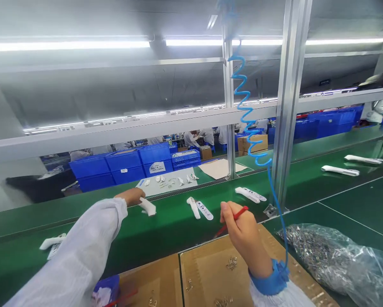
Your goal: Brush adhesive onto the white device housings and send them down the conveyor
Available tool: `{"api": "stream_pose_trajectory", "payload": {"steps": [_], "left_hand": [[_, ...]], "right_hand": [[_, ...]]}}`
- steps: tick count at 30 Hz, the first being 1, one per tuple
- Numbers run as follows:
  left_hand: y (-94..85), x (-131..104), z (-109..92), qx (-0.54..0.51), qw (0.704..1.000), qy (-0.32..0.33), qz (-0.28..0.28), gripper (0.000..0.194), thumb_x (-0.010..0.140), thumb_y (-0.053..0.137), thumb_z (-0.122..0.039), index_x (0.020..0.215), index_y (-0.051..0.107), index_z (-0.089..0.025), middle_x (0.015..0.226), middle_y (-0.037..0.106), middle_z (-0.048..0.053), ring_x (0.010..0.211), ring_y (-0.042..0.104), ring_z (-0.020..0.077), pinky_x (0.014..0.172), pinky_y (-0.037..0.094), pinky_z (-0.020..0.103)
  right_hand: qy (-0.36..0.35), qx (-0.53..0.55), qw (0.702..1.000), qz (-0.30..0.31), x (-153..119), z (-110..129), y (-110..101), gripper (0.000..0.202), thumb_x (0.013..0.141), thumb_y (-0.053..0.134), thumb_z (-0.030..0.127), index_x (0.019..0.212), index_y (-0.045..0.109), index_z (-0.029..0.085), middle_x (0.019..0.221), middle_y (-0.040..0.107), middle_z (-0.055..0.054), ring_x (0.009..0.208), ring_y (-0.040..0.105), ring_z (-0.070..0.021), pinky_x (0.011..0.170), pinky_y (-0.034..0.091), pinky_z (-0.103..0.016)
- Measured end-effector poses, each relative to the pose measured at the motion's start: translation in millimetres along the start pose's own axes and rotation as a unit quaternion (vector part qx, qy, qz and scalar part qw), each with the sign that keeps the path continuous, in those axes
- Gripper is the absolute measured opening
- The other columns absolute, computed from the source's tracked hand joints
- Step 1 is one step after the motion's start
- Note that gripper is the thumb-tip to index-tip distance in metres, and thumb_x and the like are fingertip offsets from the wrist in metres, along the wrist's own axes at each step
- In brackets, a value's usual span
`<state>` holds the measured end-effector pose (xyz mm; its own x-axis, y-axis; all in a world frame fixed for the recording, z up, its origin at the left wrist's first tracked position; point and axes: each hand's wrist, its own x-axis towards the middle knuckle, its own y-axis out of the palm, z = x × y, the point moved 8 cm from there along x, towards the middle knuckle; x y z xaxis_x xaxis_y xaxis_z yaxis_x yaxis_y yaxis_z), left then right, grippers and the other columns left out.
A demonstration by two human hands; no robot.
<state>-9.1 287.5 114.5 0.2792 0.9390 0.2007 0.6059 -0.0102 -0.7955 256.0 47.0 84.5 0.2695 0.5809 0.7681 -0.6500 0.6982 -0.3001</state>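
Assembly-line station, seen from the worker's head. We judge the step in hand to be the pick-up of a part from the moving line: our left hand [133, 196] reaches across the green conveyor belt [165, 230] towards its far edge and closes its fingers on a white plastic housing [147, 207], which hangs just below the fingertips, at or barely above the belt. The left arm is stretched almost straight, forward and to the right, its white sleeve [79, 256] covering it to the wrist.

Our right hand [240, 232] is raised over the cardboard sheet [210, 273] at the near edge of the bench, wrist bent upward, back of the hand towards us. Its fingers are curled tight around a red tool [234, 218], slim as a pen, whose tip points down and left. A blue wrist strap [269, 279] ties this arm to a blue coiled cord [247, 115] that climbs the frame post.

More white housings [199, 209] lie farther right along the belt; small metal clips [232, 263] are scattered on the cardboard, and a clear bag of metal parts [335, 256] sits at the bench's right corner. In our judgement the next move calls for drawing the housing back to the cardboard without loosening the pinch.
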Motion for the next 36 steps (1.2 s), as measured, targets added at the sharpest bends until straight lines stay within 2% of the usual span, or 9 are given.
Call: {"api": "stream_pose_trajectory", "payload": {"steps": [3,6,12,16,20,24,29,32,36], "left_hand": [[2.6,-2,-11,0.031,0.996,0.015,0.078,0.014,0.066,0.072,-0.022,0.061,0.06,-0.016,0.057,0.056,0.001,0.061,0.053,0.017,0.07,0.042,0.031],[10.1,-26,-35,0.017,0.993,0.053,0.099,0.007,0.06,0.069,-0.022,0.065,0.064,-0.02,0.055,0.058,0.002,0.056,0.053,0.0205,0.063,0.036,0.028],[28.5,-119,-73,-0.057,0.99,0.12,0.044,0.019,0.08,0.047,-0.029,0.089,0.061,-0.021,0.069,0.059,0.001,0.068,0.051,0.0202,0.062,0.032,0.026],[45.7,-175,-70,-0.202,0.973,0.105,0.04,0.026,0.081,0.053,-0.036,0.1,0.06,-0.021,0.081,0.058,0.002,0.076,0.048,0.0183,0.07,0.034,0.025],[79.8,-212,-52,-0.453,0.888,-0.014,0.081,0.049,0.073,0.061,-0.059,0.106,0.06,-0.023,0.083,0.057,0.003,0.079,0.048,0.0173,0.073,0.038,0.026],[112.8,-227,-34,-0.577,0.807,-0.12,0.038,0.047,0.072,0.065,-0.055,0.106,0.058,-0.023,0.086,0.057,0.003,0.078,0.049,0.0147,0.074,0.041,0.025],[130.4,-223,-52,-0.507,0.86,0.012,-0.045,0.05,0.075,0.065,-0.049,0.115,0.055,-0.021,0.123,0.05,0.011,0.111,0.048,0.0229,0.093,0.04,0.031],[133.7,-225,-66,-0.404,0.91,0.084,-0.031,0.048,0.081,0.058,-0.044,0.124,0.054,-0.022,0.138,0.04,0.012,0.123,0.042,0.0264,0.1,0.038,0.036],[97.9,-230,-56,-0.302,0.934,0.157,-0.106,0.029,0.089,0.05,-0.029,0.116,0.06,-0.033,0.107,0.065,0.003,0.098,0.059,0.016,0.092,0.043,0.027]], "right_hand": [[0.001,-0.012,0.998,0.069,-1,-3,23,0.042,0.096,0.031,0.04,0.065,0.05,0.019,0.056,0.052,0.001,0.051,0.049,-0.0117,0.048,0.032,-0.022],[0.009,-0.023,0.99,0.136,-6,-5,50,0.034,0.095,0.033,0.034,0.076,0.057,0.019,0.057,0.055,0.001,0.045,0.049,-0.0124,0.043,0.031,-0.022],[-0.012,-0.057,0.994,0.093,-9,-2,56,0.037,0.088,0.041,0.022,0.124,0.049,0.021,0.113,0.058,-0.009,0.075,0.062,-0.0168,0.052,0.044,-0.023],[-0.011,-0.033,0.993,0.113,-10,4,51,0.034,0.087,0.046,0.022,0.12,0.054,0.022,0.109,0.058,-0.008,0.078,0.061,-0.0172,0.058,0.045,-0.024],[-0.038,0.081,0.985,0.15,-13,23,54,0.022,0.091,0.044,0.026,0.086,0.064,0.018,0.076,0.061,-0.003,0.068,0.055,-0.0139,0.059,0.041,-0.022],[-0.003,0.125,0.978,0.166,-18,34,55,0.032,0.092,0.043,0.035,0.073,0.063,0.017,0.063,0.056,0.0,0.059,0.05,-0.0114,0.055,0.036,-0.021],[0.059,0.135,0.962,0.228,-28,43,62,0.024,0.08,0.059,0.039,0.085,0.062,0.016,0.057,0.047,0.004,0.05,0.035,-0.0081,0.048,0.027,-0.021],[0.108,0.14,0.948,0.264,-31,36,67,0.015,0.075,0.06,0.027,0.085,0.058,0.016,0.057,0.043,0.006,0.048,0.03,-0.0069,0.045,0.023,-0.021],[0.096,0.235,0.923,0.288,-27,35,60,0.017,0.082,0.049,0.026,0.092,0.058,0.016,0.064,0.043,0.004,0.054,0.03,-0.0081,0.05,0.026,-0.021]]}}
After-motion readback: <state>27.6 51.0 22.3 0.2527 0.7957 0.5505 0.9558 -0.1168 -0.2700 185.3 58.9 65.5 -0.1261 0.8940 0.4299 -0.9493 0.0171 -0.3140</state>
